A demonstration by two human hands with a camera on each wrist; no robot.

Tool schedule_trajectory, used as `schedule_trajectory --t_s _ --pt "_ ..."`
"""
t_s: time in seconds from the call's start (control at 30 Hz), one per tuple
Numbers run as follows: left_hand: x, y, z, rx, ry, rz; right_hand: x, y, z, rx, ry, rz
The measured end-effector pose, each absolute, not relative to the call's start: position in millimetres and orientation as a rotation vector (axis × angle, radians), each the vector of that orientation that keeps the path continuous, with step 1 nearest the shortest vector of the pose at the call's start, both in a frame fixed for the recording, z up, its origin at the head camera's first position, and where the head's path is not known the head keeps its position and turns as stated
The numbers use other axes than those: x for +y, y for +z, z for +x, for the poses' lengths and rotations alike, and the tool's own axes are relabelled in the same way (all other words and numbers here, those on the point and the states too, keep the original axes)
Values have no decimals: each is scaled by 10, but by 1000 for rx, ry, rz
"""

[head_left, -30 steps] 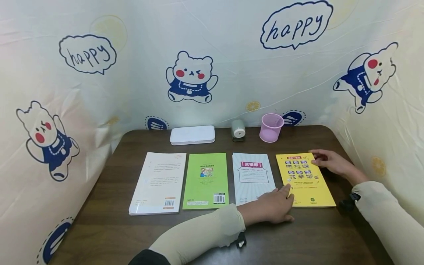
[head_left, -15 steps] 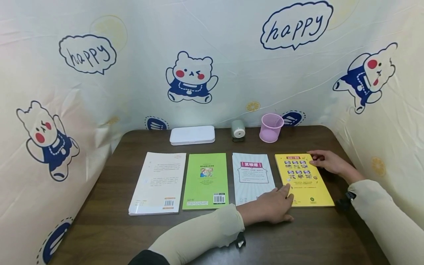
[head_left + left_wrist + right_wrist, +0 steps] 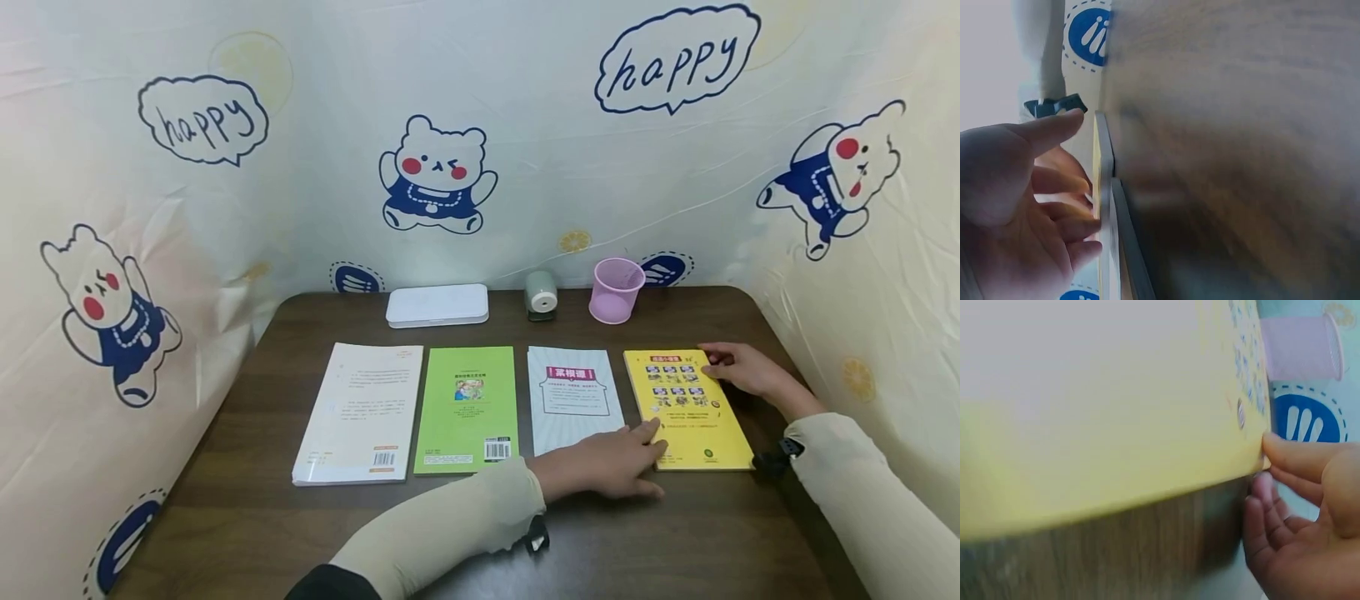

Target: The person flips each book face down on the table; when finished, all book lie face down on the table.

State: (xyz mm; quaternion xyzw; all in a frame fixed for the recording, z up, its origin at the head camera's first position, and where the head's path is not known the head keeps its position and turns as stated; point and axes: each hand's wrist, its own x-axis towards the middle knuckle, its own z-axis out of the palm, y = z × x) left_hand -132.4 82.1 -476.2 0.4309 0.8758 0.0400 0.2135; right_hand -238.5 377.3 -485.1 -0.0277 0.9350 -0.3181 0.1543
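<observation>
A yellow book [image 3: 686,417] lies at the right end of a row on the brown table. My right hand [image 3: 742,367] holds its far right corner, thumb and forefinger at the corner's edges; the right wrist view shows the thumb [image 3: 1291,456] right at the tip. Across the book's near left side, my left hand [image 3: 611,462] rests its fingertips, fingers loosely extended and thumb apart. That hand and forearm cover the near part of a light blue book [image 3: 573,396]. In the left wrist view, the fingers lie beside the book edges.
Left of the blue book lie a green book [image 3: 468,408] and a white book [image 3: 363,408]. Behind the row stand a white flat case [image 3: 437,306], a grey-green pencil sharpener [image 3: 541,293] and a pink cup [image 3: 615,292]. A printed cloth [image 3: 315,192] surrounds the table.
The yellow book's near right corner has shifted slightly left, and my right hand and forearm have moved a little left with it. My left hand stays at the book's left side.
</observation>
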Motion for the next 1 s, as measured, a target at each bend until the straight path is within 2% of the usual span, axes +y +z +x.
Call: schedule_trajectory --t_s 0.33,0.5,0.77,1.0 --pt "607 -4688 -1425 2391 324 1244 3599 -4848 -2326 2813 -739 -100" --pt "414 -4657 -1505 2434 390 1194 3404 -4772 -2261 2867 -615 -22" --pt "-3 -4690 -1714 2615 389 1074 3011 -4690 -2230 2881 -516 11" --pt "-386 -4672 -1890 2782 338 836 2662 -4622 -2200 2945 -497 -82"
